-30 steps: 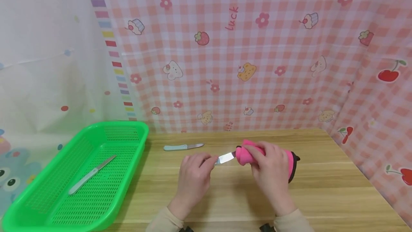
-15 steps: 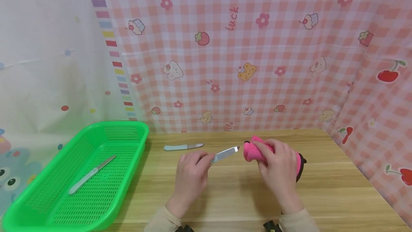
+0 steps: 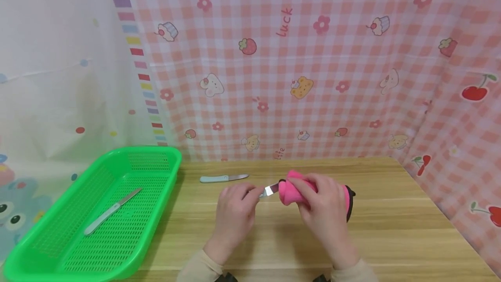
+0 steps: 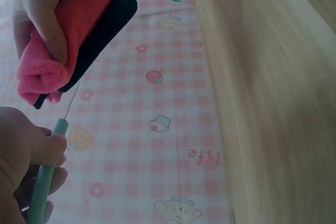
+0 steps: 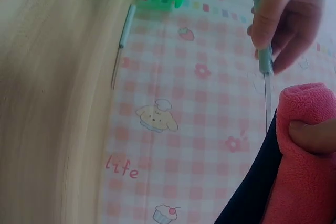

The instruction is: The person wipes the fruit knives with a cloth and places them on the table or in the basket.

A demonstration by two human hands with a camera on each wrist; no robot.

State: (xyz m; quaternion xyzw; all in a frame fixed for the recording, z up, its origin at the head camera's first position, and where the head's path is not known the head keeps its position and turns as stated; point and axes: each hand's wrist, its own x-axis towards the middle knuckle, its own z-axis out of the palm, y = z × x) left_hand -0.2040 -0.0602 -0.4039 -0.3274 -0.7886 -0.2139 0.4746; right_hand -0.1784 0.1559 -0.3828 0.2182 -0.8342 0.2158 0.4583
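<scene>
My left hand grips a small knife by its pale green handle, the blade aimed to the right. My right hand holds a folded pink cloth with black edging. In the head view the far part of the blade is hidden at the cloth's folded end, and only a short length near the handle shows. The right wrist view has the blade running alongside the cloth's dark side. A second knife lies on the table behind my left hand. Another knife lies in the green basket.
The green plastic basket stands at the left of the wooden table. A pink checked curtain hangs along the table's back edge, with more sheeting on both sides.
Half a second ago the blade was out of the cloth, its tip exposed. Since then the right hand has brought the cloth left over the blade. The knives on the table and in the basket stay put.
</scene>
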